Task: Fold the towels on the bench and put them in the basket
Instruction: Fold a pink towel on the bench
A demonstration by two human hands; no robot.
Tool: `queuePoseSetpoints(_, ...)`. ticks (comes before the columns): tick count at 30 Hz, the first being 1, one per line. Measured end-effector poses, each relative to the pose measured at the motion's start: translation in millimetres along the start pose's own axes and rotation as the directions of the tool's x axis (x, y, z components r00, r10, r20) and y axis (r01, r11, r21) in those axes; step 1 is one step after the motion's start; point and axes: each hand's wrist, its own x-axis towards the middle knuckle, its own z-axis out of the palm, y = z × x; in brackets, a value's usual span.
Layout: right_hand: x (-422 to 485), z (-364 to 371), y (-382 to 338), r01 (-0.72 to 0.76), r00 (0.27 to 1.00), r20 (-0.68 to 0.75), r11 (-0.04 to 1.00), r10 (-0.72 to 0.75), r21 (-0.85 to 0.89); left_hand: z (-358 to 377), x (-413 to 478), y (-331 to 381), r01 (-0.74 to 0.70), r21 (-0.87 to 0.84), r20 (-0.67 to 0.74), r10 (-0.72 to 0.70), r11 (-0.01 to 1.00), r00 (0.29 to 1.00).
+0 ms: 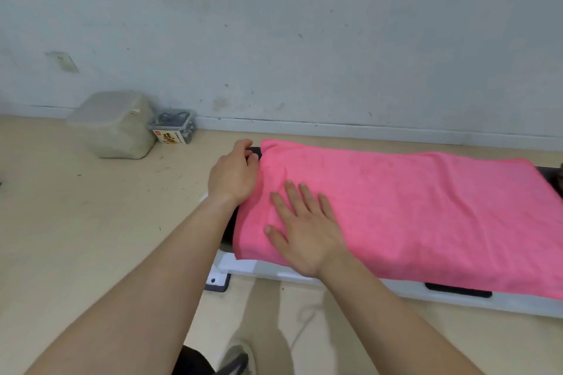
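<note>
Where the pink towel (411,207) lies spread along the desk (253,266), it covers nearly the whole padded top. Its near edge hangs over the desk's white frame, and a strip of floor (91,237) separates its far edge from the wall (274,24). The floor stretches wide to the left of the towel and runs on in front of it.

The right hand (304,231) rests flat on the towel near its left end, palm down, fingers straight and spread. The left hand (233,173) sits at the towel's left edge, by the far corner. Its fingers are curled against the cloth and the bare black pad beside it; whether they pinch the towel I cannot tell.

Well left of the towel, against the wall, stands a grey-green sack (115,125). Just beside it is a small clear plastic box (173,128) with a yellow label.
</note>
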Motion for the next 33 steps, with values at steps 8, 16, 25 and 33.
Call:
queuePoseSetpoints(8, 2, 12, 2, 0.042, 0.996, -0.076, 0.998, -0.046, -0.048, 13, 83, 10, 0.03, -0.012, 0.151, -0.028, 0.999, 0.988)
queuePoseSetpoints(16, 11, 8, -4, 0.114, 0.993, 0.025, 0.989, -0.113, -0.095, 16, 94, 14, -0.101, 0.271, 0.105, 0.075, 0.957, 0.992)
queuePoseSetpoints(25, 5, 3, -22, 0.151, 0.988, 0.05, 0.987, -0.148, -0.063, -19, -7, -26, 0.047, 0.217, 0.054, -0.06, 0.975, 0.997)
queuePoseSetpoints(33, -21, -10, -30, 0.106, 0.988, -0.113, 0.994, -0.105, 0.006, -42, -90, -33, 0.216, 0.272, 0.134, -0.26, 0.938, 0.956)
